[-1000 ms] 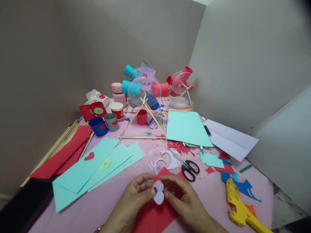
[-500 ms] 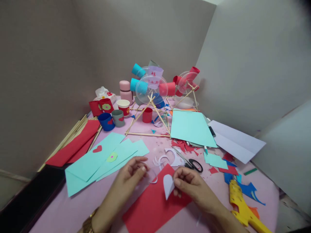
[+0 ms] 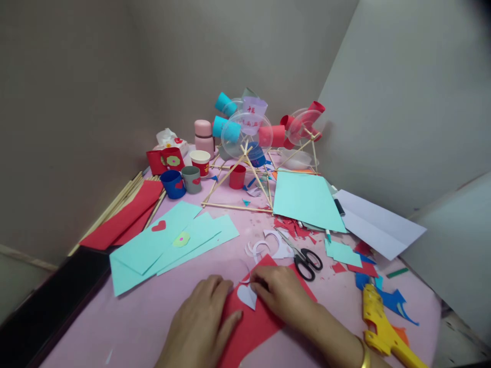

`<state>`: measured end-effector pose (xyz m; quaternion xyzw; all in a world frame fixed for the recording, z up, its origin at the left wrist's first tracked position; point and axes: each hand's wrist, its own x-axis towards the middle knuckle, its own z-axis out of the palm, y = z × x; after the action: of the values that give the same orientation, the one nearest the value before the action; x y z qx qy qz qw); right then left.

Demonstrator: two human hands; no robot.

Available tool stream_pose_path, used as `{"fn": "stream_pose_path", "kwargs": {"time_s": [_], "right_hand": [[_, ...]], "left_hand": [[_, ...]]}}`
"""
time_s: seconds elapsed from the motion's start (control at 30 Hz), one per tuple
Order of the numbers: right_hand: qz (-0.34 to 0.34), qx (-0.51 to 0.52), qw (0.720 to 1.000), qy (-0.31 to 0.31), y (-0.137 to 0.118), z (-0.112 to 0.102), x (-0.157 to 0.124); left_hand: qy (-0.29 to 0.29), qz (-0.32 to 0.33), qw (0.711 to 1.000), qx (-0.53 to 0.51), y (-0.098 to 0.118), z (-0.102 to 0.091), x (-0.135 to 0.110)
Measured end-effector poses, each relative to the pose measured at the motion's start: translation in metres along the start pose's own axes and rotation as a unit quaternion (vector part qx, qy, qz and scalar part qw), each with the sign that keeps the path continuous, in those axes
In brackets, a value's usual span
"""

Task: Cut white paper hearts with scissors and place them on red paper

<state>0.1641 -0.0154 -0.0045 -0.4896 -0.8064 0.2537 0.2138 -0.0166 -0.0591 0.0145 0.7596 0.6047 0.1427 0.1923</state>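
Observation:
A small white paper heart [image 3: 245, 298] is over a red sheet of paper [image 3: 256, 332], unfolded so both lobes show. The fingertips of my right hand [image 3: 282, 294] pinch its upper right edge. My left hand [image 3: 201, 324] rests on the left side of the red sheet, thumb apart from the fingers, with nothing in it. Curled white paper offcuts [image 3: 261, 250] lie just beyond the sheet. Black-handled scissors [image 3: 305, 260], blades pointing away, lie to the right of the heart.
Light green envelopes [image 3: 172, 248] lie left. Behind stand paper cups [image 3: 173, 184] and a stick-framed wheel [image 3: 245, 153]. A yellow glue gun [image 3: 378, 319] lies right, near paper scraps. A green sheet [image 3: 309, 199] and white sheet [image 3: 379, 225] are at the back right.
The heart, folded or edge-on before, now shows both lobes and sits lower over the red sheet. My left hand has come down onto the sheet; my right hand moved left with the heart.

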Motion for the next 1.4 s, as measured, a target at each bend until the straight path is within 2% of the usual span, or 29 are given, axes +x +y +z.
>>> {"fn": "stream_pose_path", "kwargs": {"time_s": [0.07, 0.27, 0.33, 0.43, 0.5, 0.6, 0.73, 0.9, 0.97, 1.03, 1.13, 1.27, 1.33, 1.4], "right_hand": [[-0.007, -0.01, 1.0, 0.012, 0.002, -0.001, 0.0], [-0.017, -0.017, 0.997, 0.07, 0.01, -0.015, -0.002], [-0.032, -0.047, 0.997, 0.06, 0.009, -0.017, 0.0], [-0.044, -0.152, 0.987, 0.021, 0.005, -0.015, 0.005], [-0.015, -0.198, 0.98, 0.03, 0.004, -0.015, 0.009], [0.042, -0.202, 0.976, 0.077, 0.009, -0.022, 0.008], [0.071, -0.169, 0.98, 0.077, 0.014, -0.032, -0.008], [0.108, -0.122, 0.984, 0.076, 0.013, -0.028, -0.02], [0.118, -0.094, 0.985, 0.082, 0.013, -0.025, -0.017], [0.127, -0.059, 0.987, 0.084, 0.013, -0.024, -0.013], [0.136, 0.003, 0.987, 0.083, 0.013, -0.03, -0.015], [0.136, 0.077, 0.985, 0.075, 0.012, -0.046, -0.043], [0.161, 0.128, 0.977, 0.064, 0.015, -0.047, -0.059], [0.19, 0.124, 0.971, 0.08, 0.018, -0.042, -0.069]], "left_hand": [[0.0, 0.021, 0.998, 0.054, 0.005, 0.008, -0.005], [0.003, 0.139, 0.974, 0.179, 0.011, 0.025, -0.012], [0.012, 0.163, 0.964, 0.209, 0.012, 0.031, -0.014], [0.027, 0.176, 0.956, 0.234, 0.013, 0.039, -0.016], [0.042, 0.173, 0.954, 0.242, 0.011, 0.041, -0.017], [0.083, 0.181, 0.948, 0.249, 0.007, 0.04, -0.017], [0.128, 0.19, 0.94, 0.254, 0.008, 0.033, -0.012], [0.069, 0.185, 0.942, 0.272, 0.018, 0.032, -0.002], [0.07, 0.2, 0.934, 0.287, 0.018, 0.034, 0.0], [0.095, 0.226, 0.925, 0.29, 0.013, 0.034, 0.002], [0.177, 0.239, 0.918, 0.263, 0.0, 0.025, 0.0], [0.262, 0.191, 0.92, 0.221, -0.019, 0.007, -0.01], [0.28, 0.166, 0.92, 0.216, -0.024, 0.004, -0.016], [0.286, 0.188, 0.913, 0.223, -0.023, 0.008, -0.02]]}}
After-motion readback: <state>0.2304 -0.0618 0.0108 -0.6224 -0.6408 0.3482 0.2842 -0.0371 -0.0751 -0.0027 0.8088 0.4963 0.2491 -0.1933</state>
